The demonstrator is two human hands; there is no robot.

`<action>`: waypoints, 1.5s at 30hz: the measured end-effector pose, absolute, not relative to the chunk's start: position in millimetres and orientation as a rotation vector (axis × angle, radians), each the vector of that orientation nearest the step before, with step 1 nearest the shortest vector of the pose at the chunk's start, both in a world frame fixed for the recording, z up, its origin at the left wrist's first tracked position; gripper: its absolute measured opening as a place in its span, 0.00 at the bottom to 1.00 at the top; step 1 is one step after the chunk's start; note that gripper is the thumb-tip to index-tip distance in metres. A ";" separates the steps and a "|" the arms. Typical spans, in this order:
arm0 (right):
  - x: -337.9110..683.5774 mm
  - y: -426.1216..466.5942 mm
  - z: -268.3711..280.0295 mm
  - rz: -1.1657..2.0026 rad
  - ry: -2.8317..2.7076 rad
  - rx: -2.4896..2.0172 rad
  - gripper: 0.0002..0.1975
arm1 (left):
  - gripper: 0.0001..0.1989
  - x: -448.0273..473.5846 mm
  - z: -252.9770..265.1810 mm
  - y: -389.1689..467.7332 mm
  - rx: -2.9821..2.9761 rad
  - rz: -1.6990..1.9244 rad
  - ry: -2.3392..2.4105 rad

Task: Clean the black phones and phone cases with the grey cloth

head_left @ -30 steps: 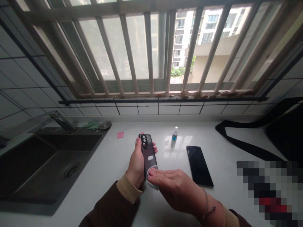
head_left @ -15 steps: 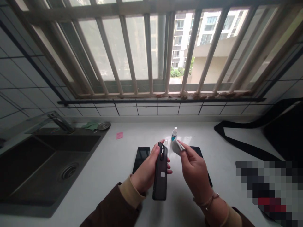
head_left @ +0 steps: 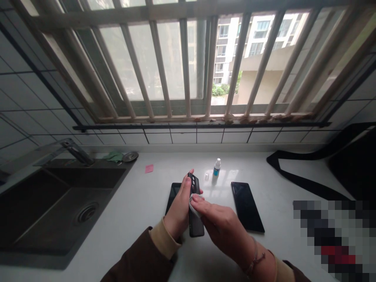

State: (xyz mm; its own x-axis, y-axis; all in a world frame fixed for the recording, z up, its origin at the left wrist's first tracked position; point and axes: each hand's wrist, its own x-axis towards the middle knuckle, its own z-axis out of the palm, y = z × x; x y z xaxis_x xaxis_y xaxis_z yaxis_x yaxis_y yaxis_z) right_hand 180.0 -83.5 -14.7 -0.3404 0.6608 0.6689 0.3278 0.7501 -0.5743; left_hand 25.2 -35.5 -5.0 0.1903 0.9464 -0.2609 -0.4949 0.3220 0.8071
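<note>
My left hand [head_left: 179, 209] is closed around a dark phone case [head_left: 197, 227] with camera cutouts at its top end, held tilted above the counter. In my right hand [head_left: 219, 219] a small pale cloth [head_left: 195, 208] is pinched and pressed against the back of the case. The fingers and cloth hide the middle of the case. Partly behind my left hand lies a dark phone [head_left: 172, 194]. A second black phone [head_left: 248, 207] lies to the right of my right hand. A small white bottle with a blue label [head_left: 216, 167] stands behind, beside a tiny clear cap [head_left: 207, 176].
At the left is a dark sink [head_left: 67, 211] with a faucet [head_left: 78, 152]. A green cloth [head_left: 114, 156] and a metal drain strainer [head_left: 130, 156] sit at its back edge. A pink note [head_left: 149, 168] lies on the counter. A black strap [head_left: 305, 178] runs along the right.
My right hand has moved left and down, bringing the cloth onto the case. The case has shifted slightly left and up. The right phone and the bottle are now uncovered.
</note>
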 end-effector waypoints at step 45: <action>197.9 -73.7 -17.2 0.420 -1.588 -1.093 0.18 | 0.28 13.3 16.4 -35.8 0.797 0.489 0.694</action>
